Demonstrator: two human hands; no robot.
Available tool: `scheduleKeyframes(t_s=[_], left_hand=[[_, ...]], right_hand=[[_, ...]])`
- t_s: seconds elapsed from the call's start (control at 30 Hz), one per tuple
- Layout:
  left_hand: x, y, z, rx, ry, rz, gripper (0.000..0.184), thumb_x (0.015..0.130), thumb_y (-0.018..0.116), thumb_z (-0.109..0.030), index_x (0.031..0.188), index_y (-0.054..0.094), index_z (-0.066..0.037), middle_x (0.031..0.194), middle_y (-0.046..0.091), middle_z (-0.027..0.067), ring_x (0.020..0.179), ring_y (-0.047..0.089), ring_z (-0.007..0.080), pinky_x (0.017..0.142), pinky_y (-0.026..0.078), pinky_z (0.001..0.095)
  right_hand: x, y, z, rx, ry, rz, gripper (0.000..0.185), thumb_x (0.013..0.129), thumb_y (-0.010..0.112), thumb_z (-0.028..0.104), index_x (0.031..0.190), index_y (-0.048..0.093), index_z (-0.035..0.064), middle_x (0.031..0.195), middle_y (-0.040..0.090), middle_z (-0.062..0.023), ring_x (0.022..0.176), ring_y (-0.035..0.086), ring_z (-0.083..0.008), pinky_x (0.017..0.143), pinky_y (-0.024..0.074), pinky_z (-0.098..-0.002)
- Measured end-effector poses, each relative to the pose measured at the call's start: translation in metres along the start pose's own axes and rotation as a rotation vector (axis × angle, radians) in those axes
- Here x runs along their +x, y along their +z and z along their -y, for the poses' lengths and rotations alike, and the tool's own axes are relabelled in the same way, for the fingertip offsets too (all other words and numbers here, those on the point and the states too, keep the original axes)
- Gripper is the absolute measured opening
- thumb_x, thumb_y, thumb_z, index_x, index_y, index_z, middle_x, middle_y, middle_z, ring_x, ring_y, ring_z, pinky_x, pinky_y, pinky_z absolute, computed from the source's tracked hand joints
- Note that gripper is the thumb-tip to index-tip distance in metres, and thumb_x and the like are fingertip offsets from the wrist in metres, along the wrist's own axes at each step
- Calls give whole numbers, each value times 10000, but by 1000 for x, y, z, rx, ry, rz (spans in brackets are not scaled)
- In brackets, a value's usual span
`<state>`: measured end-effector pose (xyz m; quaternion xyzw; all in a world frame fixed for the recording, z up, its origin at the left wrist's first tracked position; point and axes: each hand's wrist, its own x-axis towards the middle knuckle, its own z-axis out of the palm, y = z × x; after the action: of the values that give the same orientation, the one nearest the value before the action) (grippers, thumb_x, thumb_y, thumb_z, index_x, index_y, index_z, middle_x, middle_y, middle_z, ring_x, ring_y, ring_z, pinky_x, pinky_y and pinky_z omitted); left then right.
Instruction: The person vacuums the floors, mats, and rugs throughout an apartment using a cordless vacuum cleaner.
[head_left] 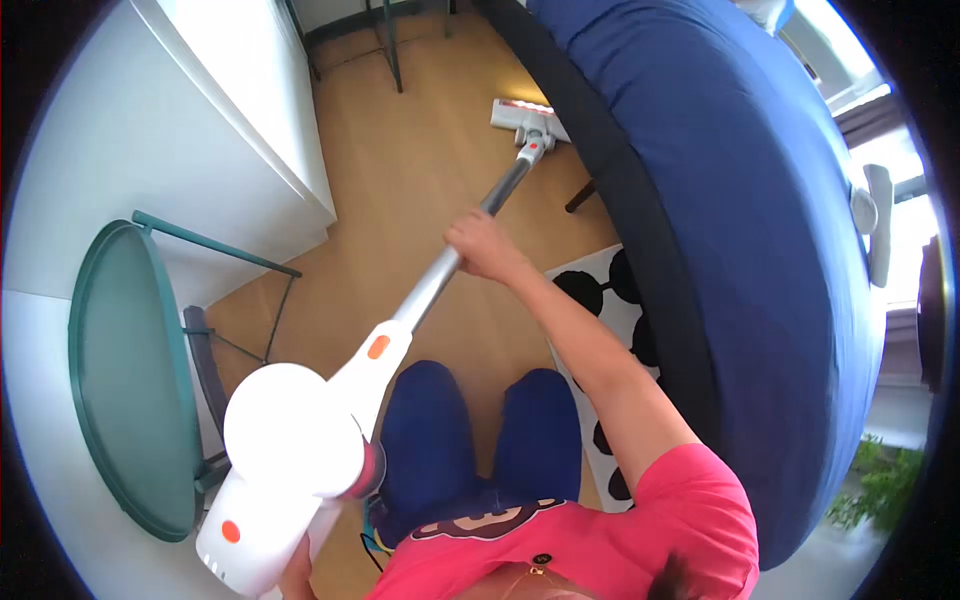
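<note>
A white cordless stick vacuum cleaner (285, 430) with orange buttons runs diagonally across the view. My right hand (483, 246) is wrapped round its silver tube (428, 290), about halfway along. Low on the left, my left hand (298, 574) grips the handle by the white motor body; most of its fingers are hidden behind the machine. The grey and white floor head (522, 120) lies on the wood floor beside the bed's dark base, its light strip lit.
A bed with a blue cover (740, 200) fills the right side, with a dark leg (580, 196) below. On the left are a white cabinet (220, 130) and a green round tray table (130, 380). A black-and-white rug (592, 268) lies near my knees.
</note>
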<state>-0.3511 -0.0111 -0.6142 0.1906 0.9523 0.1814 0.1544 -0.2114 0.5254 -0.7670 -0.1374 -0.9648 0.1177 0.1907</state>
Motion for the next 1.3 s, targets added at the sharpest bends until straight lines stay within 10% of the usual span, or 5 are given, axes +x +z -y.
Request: scheduleKeyframes(t_s=[0.23, 0.67, 1.07, 1.3], left_hand=[[-17, -36, 115, -2, -60, 105, 309, 848, 463, -237, 1036, 536, -3, 993, 546, 89, 932, 477, 211, 845, 354, 309], [61, -25, -67, 48, 529, -331, 240, 793, 510, -166, 942, 576, 10, 837, 583, 120, 790, 523, 243, 742, 399, 361], [50, 43, -112, -50, 211, 120, 391, 816, 556, -150, 1163, 501, 20, 1195, 523, 164, 1115, 466, 291, 955, 329, 358], [144, 141, -128, -211, 532, 111, 155, 784, 542, -134, 831, 576, 10, 670, 534, 79, 617, 487, 209, 608, 409, 347]], right_hand=[[-27, -5, 74, 30, -36, -145, 269, 563, 697, 177, 668, 462, 100, 683, 498, -67, 720, 524, -256, 658, 410, -379], [-32, -13, 10, 55, 201, -272, 212, 561, 648, 80, 683, 476, 99, 699, 504, -68, 727, 511, -272, 649, 388, -381], [-55, -5, -73, -6, 334, -252, 228, 585, 668, 64, 758, 521, 81, 813, 558, -104, 883, 524, -311, 876, 377, -412], [-66, 9, -68, -88, 660, -284, 730, 602, 693, 20, 1250, 359, 52, 1296, 349, -191, 1213, 336, -350, 990, 305, -405]])
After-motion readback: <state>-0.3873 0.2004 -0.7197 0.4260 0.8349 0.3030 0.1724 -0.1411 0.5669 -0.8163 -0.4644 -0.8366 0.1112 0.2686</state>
